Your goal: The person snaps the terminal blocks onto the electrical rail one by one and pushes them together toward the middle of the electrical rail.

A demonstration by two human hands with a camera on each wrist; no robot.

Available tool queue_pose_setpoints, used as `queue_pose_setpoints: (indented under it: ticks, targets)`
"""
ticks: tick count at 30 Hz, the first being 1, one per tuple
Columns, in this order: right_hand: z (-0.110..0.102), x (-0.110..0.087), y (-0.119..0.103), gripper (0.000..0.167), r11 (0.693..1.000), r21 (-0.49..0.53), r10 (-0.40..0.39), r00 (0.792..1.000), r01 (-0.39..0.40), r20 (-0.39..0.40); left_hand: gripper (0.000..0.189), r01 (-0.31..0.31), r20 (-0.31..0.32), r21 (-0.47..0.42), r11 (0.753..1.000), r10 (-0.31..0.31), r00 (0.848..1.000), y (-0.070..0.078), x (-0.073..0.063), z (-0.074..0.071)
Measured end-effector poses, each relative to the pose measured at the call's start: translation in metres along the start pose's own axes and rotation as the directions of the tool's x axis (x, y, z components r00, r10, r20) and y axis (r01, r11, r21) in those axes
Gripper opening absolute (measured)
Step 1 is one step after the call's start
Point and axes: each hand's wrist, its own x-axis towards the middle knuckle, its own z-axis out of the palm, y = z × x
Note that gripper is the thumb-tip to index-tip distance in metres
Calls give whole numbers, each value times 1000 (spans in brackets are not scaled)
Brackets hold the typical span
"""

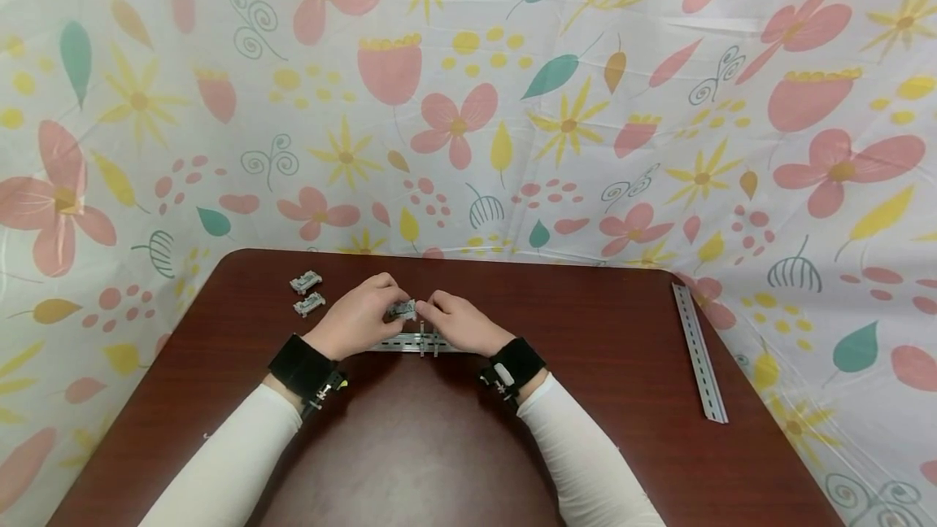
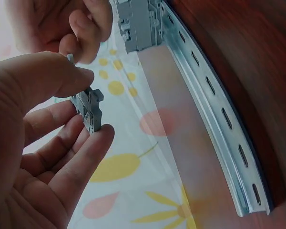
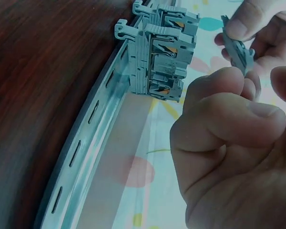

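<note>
White sleeves (image 1: 228,447) are closest to the camera, both cut off at the bottom edge. The grey terminal block (image 2: 89,109) is up in the left hand (image 1: 357,319), pinched between thumb and fingertips, with that hand arched over the left part of a slotted metal rail (image 1: 395,343). Right hand (image 1: 470,328) comes in from the other side, fingers curled in with the thumb folded across them, right up by the block's end. Can't tell if it's touching or pinching the block, since the fingers overlap it in both wrist views. Two mounted blocks (image 3: 164,62) stand side by side on the rail; the right hand covers the stretch just past them. Black wristbands (image 1: 300,369) on both arms. Further out, two loose blocks (image 1: 307,293) lie on the table (image 1: 600,348) to the left, and a second rail (image 1: 699,352) sits far right.
</note>
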Motion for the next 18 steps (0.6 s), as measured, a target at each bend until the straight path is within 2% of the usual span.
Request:
queue_pose_setpoints:
  ticks: [8, 18]
  targets:
    - [1, -1, -1, 50, 1000, 3, -28, 999, 28, 27, 25, -91, -55, -3, 996, 90, 994, 5, 2, 2]
    - [4, 1, 1, 44, 997, 29, -69, 997, 69, 27, 27, -100, -58, 13, 995, 100, 993, 6, 2, 3]
